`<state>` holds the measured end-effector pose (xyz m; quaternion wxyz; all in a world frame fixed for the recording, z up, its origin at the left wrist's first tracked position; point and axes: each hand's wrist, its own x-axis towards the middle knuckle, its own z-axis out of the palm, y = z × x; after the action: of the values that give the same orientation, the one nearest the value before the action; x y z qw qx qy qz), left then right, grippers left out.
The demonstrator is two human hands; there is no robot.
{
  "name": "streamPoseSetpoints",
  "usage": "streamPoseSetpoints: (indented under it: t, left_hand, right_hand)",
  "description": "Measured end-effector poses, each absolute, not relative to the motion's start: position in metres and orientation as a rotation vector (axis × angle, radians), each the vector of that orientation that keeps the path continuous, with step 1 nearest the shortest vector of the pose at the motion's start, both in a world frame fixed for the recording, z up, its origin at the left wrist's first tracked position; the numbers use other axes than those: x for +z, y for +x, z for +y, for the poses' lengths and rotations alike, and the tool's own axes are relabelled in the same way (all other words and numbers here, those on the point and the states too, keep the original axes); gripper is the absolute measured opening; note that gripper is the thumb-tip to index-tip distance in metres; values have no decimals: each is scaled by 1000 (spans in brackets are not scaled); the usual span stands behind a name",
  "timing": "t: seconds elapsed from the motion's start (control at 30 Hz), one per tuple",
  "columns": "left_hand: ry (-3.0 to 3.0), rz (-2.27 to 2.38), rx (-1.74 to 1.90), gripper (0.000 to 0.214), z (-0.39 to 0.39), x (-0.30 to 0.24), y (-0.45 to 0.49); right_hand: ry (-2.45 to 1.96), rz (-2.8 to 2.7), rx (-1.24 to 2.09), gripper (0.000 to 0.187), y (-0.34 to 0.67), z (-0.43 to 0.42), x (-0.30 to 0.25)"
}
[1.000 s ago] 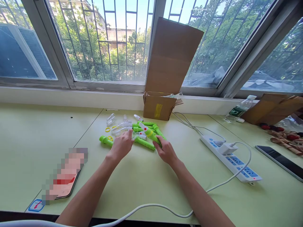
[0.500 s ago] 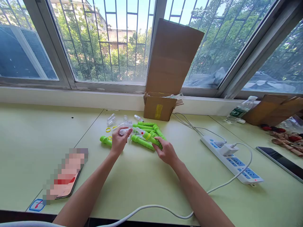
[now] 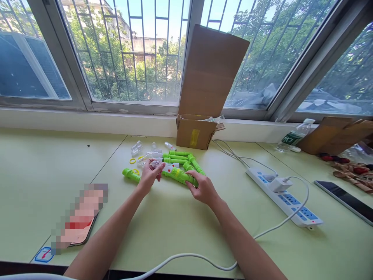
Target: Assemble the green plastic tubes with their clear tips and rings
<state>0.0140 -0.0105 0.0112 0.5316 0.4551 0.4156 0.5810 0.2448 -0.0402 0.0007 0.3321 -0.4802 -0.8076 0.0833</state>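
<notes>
A heap of bright green plastic tubes (image 3: 180, 157) lies mid-table, with several clear plastic caps (image 3: 136, 147) and yellow rings (image 3: 133, 160) to its left. My right hand (image 3: 204, 189) grips the rear end of one green tube (image 3: 183, 176) that has a white tip with a red dot. My left hand (image 3: 149, 176) pinches a clear cap (image 3: 157, 163) and holds it against that white tip. Another green tube (image 3: 129, 174) lies alone just left of my left hand.
An open cardboard box (image 3: 196, 131) stands behind the heap against the window sill. A white power strip (image 3: 287, 198) with a plugged charger and cables lies to the right. A phone (image 3: 348, 202), a water bottle (image 3: 294, 136) and a blurred flat object (image 3: 78, 217) also sit on the table.
My left hand picked a clear cap from the pile and brought it to the tube's white tip. My right hand lowered the green tube toward horizontal.
</notes>
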Motion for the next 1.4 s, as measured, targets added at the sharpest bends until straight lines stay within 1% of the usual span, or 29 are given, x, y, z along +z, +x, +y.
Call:
streamPoseSetpoints:
  t: [0.23,0.43,0.5,0.63,0.8,0.87,0.97,1.03,1.13,1.23,1.4]
  left_hand:
    - [1269,941,1206,41,-12,8,18]
    - [1233,965,1268,43,-12,9,19]
    - [1227,972,1279,42,-11,10,17]
    - [1184,947,1286,42,-10,11,13]
    - [1169,912,1322,48,-10,9,14]
    - [1175,917,1338,50,-9,7,14]
    - [1158,937,1367,50,-8,4,15]
    - [1137,950,1386,49,-8,4,14]
    - [1099,955,1403,47,-7,4,14]
    - [1077,942,1411,46,-6,4,12]
    - [1060,900,1403,44,-4,3,10]
  right_hand:
    - [-1184,-2076,251,31,245,-40,2]
    - [-1160,-2027,272,24,244,-39,0]
    - [-1145,-1967,330,25,243,-39,0]
    - [-1176,-1770,535,35,241,-37,0]
    - [-1203,-1623,816,45,241,-34,-1]
    - [-1191,-1630,836,44,240,-34,0]
    - [-1162,-1677,757,37,240,-37,4]
    - [-1148,-1679,743,36,240,-39,6]
    - [-1137,-1598,916,38,240,-40,8]
    - [-1106,-1471,1078,44,241,-38,8]
    - [-1100,-1328,1162,50,241,-33,8]
